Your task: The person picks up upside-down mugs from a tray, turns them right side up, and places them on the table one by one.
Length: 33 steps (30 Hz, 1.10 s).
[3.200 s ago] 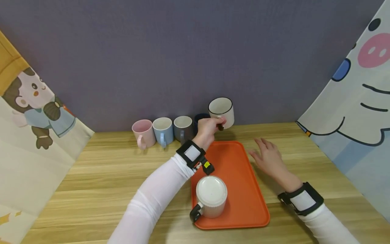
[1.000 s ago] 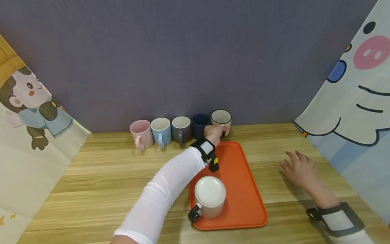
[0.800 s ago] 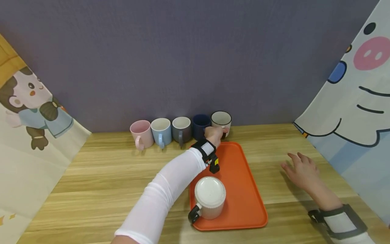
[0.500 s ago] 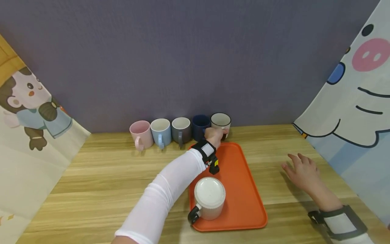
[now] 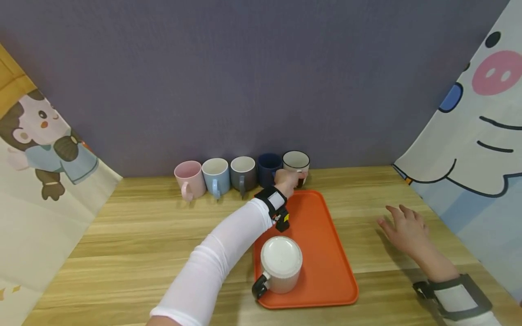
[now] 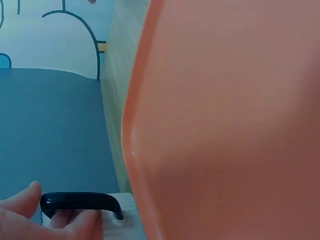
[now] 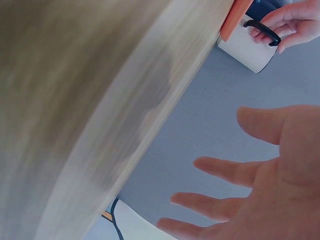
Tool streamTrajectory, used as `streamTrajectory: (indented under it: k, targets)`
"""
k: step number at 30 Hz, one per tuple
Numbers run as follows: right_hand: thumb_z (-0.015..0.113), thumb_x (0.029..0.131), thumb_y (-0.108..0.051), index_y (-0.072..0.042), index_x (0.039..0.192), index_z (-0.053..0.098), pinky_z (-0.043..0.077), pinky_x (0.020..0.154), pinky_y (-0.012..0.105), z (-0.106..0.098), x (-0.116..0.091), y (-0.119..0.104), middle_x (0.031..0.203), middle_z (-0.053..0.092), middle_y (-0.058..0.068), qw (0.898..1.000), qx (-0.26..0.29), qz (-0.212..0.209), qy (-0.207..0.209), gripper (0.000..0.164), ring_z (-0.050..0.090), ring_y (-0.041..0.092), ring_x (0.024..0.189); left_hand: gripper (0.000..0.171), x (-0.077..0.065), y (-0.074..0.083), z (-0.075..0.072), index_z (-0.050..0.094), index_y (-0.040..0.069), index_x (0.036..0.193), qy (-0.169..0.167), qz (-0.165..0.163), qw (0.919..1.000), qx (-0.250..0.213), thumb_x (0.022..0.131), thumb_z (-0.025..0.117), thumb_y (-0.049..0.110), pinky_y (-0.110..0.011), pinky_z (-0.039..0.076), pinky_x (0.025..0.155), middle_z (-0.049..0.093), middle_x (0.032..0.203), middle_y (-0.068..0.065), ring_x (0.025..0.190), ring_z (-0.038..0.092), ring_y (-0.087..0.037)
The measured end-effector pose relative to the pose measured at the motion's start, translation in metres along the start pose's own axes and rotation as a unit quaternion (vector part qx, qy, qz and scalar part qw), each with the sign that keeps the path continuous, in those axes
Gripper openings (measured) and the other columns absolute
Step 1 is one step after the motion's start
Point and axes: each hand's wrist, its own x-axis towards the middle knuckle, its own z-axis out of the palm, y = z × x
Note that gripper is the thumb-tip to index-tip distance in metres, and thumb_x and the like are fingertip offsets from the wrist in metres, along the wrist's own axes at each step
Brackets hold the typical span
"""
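Note:
In the head view, my left hand (image 5: 287,181) is at the black handle of a white mug (image 5: 296,161) with a dark rim. The mug stands upright at the right end of a row along the back wall. In the left wrist view, my fingers reach through the black handle (image 6: 80,201), with the thumb beside its outer end. Next to it stands a navy mug (image 5: 269,166), partly hidden by my hand. My right hand (image 5: 405,231) hovers over the right side of the table with fingers spread, holding nothing.
An orange tray (image 5: 322,253) lies in front of the row, bearing an upside-down white mug (image 5: 281,258) with a black handle. Grey (image 5: 243,174), light blue (image 5: 216,176) and pink (image 5: 190,179) mugs continue the row leftward. A grey wall (image 5: 261,81) stands behind.
The white mug, held raised and tilted about three seconds ago, has come down beside the navy mug. My right hand has moved right, away from the tray. Lately both hands hardly move.

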Motion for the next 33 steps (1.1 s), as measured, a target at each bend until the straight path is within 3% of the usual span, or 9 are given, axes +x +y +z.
streamTrajectory:
  k: [3,6,10,13,16,19,22,27,33]
  targets:
    - [0.043,0.099,-0.042,0.005,0.133,0.039,0.025,0.082,0.080,-0.001,0.000,0.000,0.134,0.026,0.046,1.000,-0.003,-0.004,0.001,0.058,0.024,0.069,0.115,0.048,-0.004,0.002,-0.001,0.057,-0.004,0.118,-0.021,0.016,0.9995,0.015,0.077,0.078,0.011,-0.033,0.043,0.071,0.057,0.092,-0.007,0.066,0.046,-0.017]
    - [0.047,0.098,-0.037,0.007,0.131,0.042,0.027,0.084,0.077,0.001,0.001,-0.001,0.131,0.030,0.047,0.999,-0.009,-0.028,0.019,0.055,0.028,0.068,0.113,0.040,-0.010,0.008,-0.008,0.056,-0.003,0.117,-0.067,0.023,0.9973,0.018,0.082,0.072,0.010,-0.031,0.036,0.064,0.052,0.079,-0.004,0.056,0.039,-0.014]
    - [0.055,0.096,-0.026,0.011,0.127,0.046,0.030,0.089,0.070,0.003,0.005,-0.006,0.124,0.040,0.047,0.994,-0.013,-0.082,0.072,0.049,0.037,0.062,0.112,0.011,-0.017,0.020,-0.024,0.058,-0.002,0.091,-0.132,0.016,0.9911,0.009,0.087,0.064,0.006,-0.026,0.033,0.055,0.039,0.058,0.000,0.045,0.030,-0.012]
    - [0.055,0.095,-0.024,0.014,0.126,0.046,0.030,0.091,0.067,0.004,0.008,-0.011,0.121,0.042,0.047,0.990,-0.005,-0.101,0.093,0.049,0.040,0.060,0.111,0.013,-0.021,0.029,-0.038,0.057,-0.002,0.080,-0.158,0.018,0.9872,0.012,0.089,0.061,0.007,-0.021,0.034,0.052,0.039,0.058,0.000,0.049,0.035,-0.011]
    - [0.052,0.097,-0.025,0.014,0.127,0.044,0.029,0.091,0.068,0.004,0.009,-0.015,0.123,0.040,0.048,0.991,0.004,-0.097,0.088,0.050,0.038,0.061,0.112,0.015,-0.025,0.035,-0.050,0.063,-0.005,0.094,-0.169,0.027,0.9850,0.024,0.090,0.060,0.009,-0.021,0.046,0.065,0.056,0.077,-0.005,0.067,0.052,-0.014]
    - [0.052,0.097,-0.024,0.014,0.127,0.043,0.028,0.091,0.069,0.004,0.009,-0.016,0.124,0.039,0.048,0.992,0.008,-0.091,0.084,0.050,0.036,0.061,0.112,0.029,-0.026,0.039,-0.061,0.063,-0.006,0.114,-0.165,0.042,0.9845,0.040,0.091,0.059,0.011,-0.034,0.050,0.091,0.063,0.109,-0.014,0.101,0.060,-0.026]
    - [0.054,0.096,-0.023,0.014,0.127,0.044,0.028,0.092,0.068,0.004,0.010,-0.017,0.123,0.040,0.047,0.991,0.010,-0.099,0.093,0.050,0.037,0.061,0.112,0.032,-0.026,0.039,-0.071,0.062,-0.004,0.119,-0.141,0.067,0.9867,0.044,0.091,0.058,0.013,-0.044,0.045,0.097,0.061,0.121,-0.015,0.115,0.054,-0.035]
    - [0.054,0.096,-0.024,0.013,0.127,0.044,0.027,0.093,0.068,0.006,0.015,-0.020,0.123,0.041,0.047,0.989,0.018,-0.112,0.094,0.050,0.037,0.061,0.112,0.025,-0.029,0.032,-0.086,0.066,-0.001,0.111,-0.084,0.144,0.9827,0.080,0.092,0.059,0.015,-0.036,0.049,0.087,0.064,0.108,-0.012,0.104,0.058,-0.032]
    - [0.054,0.096,-0.024,0.013,0.130,0.043,0.028,0.092,0.071,0.008,0.017,-0.030,0.127,0.038,0.048,0.992,0.026,-0.101,0.067,0.051,0.034,0.065,0.113,0.018,-0.037,0.021,-0.102,0.068,0.004,0.102,-0.024,0.245,0.9540,0.171,0.090,0.063,0.017,-0.034,0.050,0.082,0.066,0.099,-0.011,0.092,0.061,-0.024]
